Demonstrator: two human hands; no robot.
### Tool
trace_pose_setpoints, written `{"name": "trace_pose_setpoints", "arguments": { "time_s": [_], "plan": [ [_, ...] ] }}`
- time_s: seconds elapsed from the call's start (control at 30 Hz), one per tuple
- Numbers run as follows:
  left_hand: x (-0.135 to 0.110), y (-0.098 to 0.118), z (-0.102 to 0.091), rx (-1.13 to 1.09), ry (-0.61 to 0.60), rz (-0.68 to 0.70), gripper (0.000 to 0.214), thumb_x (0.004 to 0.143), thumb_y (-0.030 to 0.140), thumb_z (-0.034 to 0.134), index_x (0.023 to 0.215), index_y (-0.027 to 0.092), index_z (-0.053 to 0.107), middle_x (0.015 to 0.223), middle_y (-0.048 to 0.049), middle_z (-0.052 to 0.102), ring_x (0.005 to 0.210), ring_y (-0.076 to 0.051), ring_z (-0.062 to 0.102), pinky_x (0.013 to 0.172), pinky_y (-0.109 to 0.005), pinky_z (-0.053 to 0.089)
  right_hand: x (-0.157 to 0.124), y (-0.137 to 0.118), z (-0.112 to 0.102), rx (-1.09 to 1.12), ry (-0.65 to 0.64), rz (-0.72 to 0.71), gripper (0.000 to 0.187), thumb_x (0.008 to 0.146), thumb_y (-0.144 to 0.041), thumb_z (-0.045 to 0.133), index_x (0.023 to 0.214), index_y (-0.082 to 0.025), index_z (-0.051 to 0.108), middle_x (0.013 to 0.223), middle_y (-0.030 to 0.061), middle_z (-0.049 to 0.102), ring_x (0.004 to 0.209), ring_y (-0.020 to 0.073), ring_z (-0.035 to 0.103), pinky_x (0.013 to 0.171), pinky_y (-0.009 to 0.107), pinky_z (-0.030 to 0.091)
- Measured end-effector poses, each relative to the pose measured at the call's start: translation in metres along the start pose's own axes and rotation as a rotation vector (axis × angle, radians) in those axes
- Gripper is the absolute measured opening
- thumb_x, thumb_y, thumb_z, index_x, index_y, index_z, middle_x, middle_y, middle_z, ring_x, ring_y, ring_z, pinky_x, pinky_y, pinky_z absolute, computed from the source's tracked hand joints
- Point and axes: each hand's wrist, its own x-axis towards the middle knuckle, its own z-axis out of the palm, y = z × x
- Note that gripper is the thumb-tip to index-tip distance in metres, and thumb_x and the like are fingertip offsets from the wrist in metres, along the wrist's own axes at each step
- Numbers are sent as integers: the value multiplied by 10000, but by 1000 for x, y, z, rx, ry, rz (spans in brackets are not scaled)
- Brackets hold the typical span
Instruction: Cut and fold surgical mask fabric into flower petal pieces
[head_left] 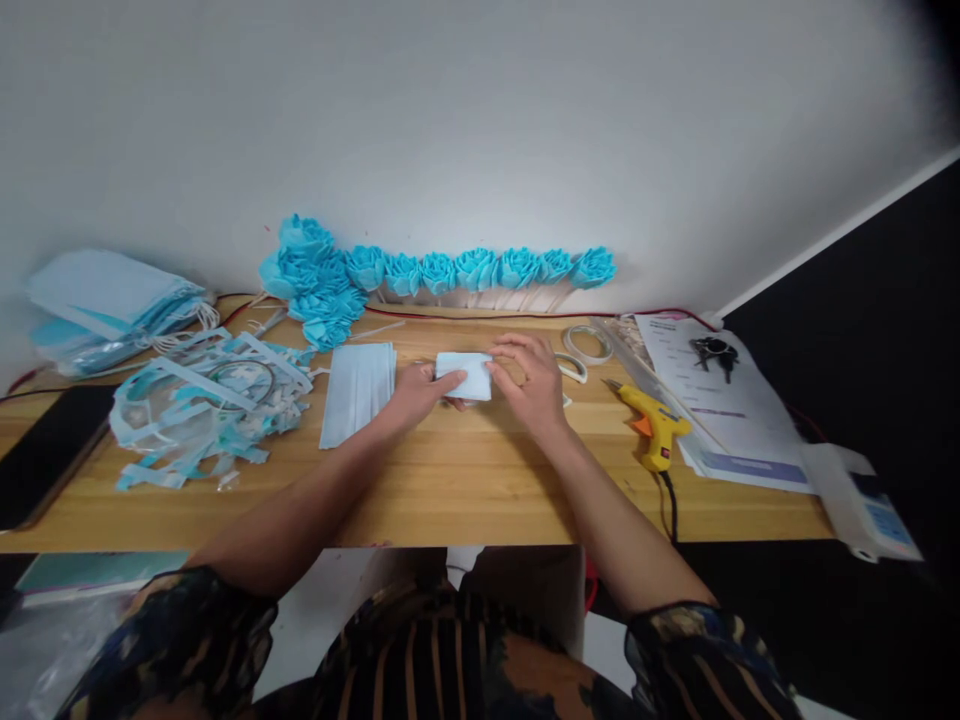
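Observation:
A folded piece of pale blue face mask fabric is held up between my hands, just above the table. My left hand is closed on its left edge, thumb on top and fingers underneath. At its upper right corner, my right hand pinches the fabric between thumb and fingers. To the left of my left hand lies a flat stack of pale blue mask pieces. Behind my right hand, a roll of tape and a white scissors handle or ring are partly covered.
Blue fabric flowers on sticks lean along the wall. Blue and white scraps, whole masks and a dark phone are at left. A yellow glue gun, papers and keys lie at right.

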Motion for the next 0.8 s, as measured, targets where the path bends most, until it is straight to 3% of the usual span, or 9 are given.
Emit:
{"name": "trace_pose_setpoints", "arguments": {
  "time_s": [0.3,0.63,0.8],
  "plan": [
    [1,-1,1,14,-25,1,383,712,464,824,782,103,715,623,-72,724,533,-162,657,581,-268,519,-2,1,2,15,-17,-2,84,932,-245,652,893,-256,725,1003,44,749,969,245,671,903,451,517],
    [1,-1,1,-44,17,5,325,746,404,803,805,95,719,644,-71,726,521,-145,644,570,-255,502,0,0,-1,-99,60,-162,131,913,-256,685,836,-304,779,1106,53,726,1022,263,631,875,480,524],
    [1,1,1,-20,30,14,261,770,353,757,686,116,687,585,-42,692,521,-141,640,570,-240,496,-3,-1,3,-70,-109,-248,132,942,-298,674,864,-282,779,885,23,774,835,216,656,751,398,450]
  ]
}}
